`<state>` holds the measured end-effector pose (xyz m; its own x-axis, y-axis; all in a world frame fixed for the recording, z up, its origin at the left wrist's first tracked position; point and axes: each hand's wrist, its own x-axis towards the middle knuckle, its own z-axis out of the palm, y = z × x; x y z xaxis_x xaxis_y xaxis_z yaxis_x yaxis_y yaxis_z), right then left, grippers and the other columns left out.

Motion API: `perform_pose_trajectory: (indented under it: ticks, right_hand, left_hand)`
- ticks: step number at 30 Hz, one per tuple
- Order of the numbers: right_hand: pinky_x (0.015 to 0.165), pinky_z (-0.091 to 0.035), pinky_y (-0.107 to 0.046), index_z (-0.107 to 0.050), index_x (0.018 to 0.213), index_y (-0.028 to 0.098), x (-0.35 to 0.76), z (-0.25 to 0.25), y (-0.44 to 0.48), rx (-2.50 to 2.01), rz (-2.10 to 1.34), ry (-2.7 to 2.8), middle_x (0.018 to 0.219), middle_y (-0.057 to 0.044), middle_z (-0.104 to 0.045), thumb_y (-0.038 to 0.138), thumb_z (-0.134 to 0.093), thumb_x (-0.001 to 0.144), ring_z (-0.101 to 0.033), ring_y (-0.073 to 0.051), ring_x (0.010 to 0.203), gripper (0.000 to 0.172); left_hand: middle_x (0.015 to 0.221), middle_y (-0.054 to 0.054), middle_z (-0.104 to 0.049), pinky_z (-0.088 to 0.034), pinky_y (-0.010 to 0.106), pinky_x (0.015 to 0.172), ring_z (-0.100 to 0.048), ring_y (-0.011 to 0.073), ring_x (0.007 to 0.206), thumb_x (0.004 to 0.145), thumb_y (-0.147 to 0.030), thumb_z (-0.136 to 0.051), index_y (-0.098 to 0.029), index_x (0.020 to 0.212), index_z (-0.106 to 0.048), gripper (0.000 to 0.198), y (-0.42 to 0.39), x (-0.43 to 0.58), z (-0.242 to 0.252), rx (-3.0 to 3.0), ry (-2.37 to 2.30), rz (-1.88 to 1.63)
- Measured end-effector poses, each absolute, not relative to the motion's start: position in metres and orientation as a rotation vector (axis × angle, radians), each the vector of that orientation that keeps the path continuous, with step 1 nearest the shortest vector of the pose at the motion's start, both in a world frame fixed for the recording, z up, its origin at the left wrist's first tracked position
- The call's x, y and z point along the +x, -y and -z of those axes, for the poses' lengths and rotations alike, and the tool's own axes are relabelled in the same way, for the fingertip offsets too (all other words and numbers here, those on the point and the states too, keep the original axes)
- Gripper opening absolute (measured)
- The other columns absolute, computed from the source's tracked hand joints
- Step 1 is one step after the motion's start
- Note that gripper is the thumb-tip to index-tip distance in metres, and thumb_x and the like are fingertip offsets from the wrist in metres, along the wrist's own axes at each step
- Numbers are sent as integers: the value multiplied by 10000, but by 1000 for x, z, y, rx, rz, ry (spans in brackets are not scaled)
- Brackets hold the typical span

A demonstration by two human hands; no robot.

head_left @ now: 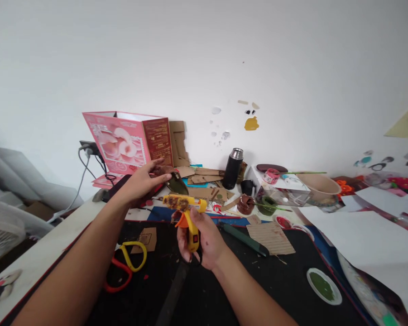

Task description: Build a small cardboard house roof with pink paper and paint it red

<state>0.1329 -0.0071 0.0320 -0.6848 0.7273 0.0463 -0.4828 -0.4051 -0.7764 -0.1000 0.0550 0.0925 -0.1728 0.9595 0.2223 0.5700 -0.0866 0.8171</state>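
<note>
My right hand (pixel 204 242) is wrapped round the grip of a yellow glue gun (pixel 185 207) with an orange trigger, held above the black mat; its barrel points left. My left hand (pixel 143 182) is raised just beyond the gun's tip. Its thumb and fingers pinch a small dark brown and green piece (pixel 175 181), hard to make out. The gun's nozzle sits close under that piece.
Scissors with yellow and red handles (pixel 127 265) lie on the black mat (pixel 258 280). A pink box (pixel 129 142), cardboard scraps (pixel 204 174), a black flask (pixel 233 168), a beige bowl (pixel 321 185), a green paint lid (pixel 324 286) and white paper (pixel 370 235) crowd the table.
</note>
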Motion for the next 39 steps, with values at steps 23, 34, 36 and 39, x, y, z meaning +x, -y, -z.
perform_pose_trajectory:
  ticks: [23, 34, 36, 39]
  right_hand:
    - [568, -489, -299, -630, 609, 228, 199, -22, -10, -1185, -1004, 1848, 472, -25, -611, 720, -543, 1012, -630, -189, 483, 642]
    - [611, -482, -322, -787, 879, 207, 196, -26, -5, -1157, -651, 2106, 620, -66, -714, 622, -487, 1067, -705, -245, 623, 545]
    - [647, -494, -329, -789, 945, 195, 195, -23, -5, -1143, -575, 2157, 743, -95, -776, 589, -496, 1069, -732, -256, 688, 506]
    - [679, -497, -336, -784, 1006, 183, 194, -20, -5, -1164, -476, 2207, 864, -124, -816, 560, -504, 1070, -760, -273, 759, 474]
  left_hand:
    - [1116, 76, -841, -618, 404, 845, -789, 323, 956, 768, -645, -802, -259, 1644, -465, 1015, -72, -85, -101, 1909, -1464, -574]
    - [1117, 65, -837, -587, 426, 912, -778, 332, 974, 758, -612, -805, -265, 1602, -514, 958, -48, -80, -128, 2023, -1519, -542]
    - [1067, 50, -839, -568, 444, 961, -771, 347, 1019, 761, -598, -808, -282, 1583, -540, 921, -48, -79, -129, 2086, -1536, -540]
    - [1062, 45, -833, -534, 460, 1024, -744, 375, 1123, 753, -586, -822, -293, 1549, -583, 881, -50, -80, -128, 2183, -1594, -543]
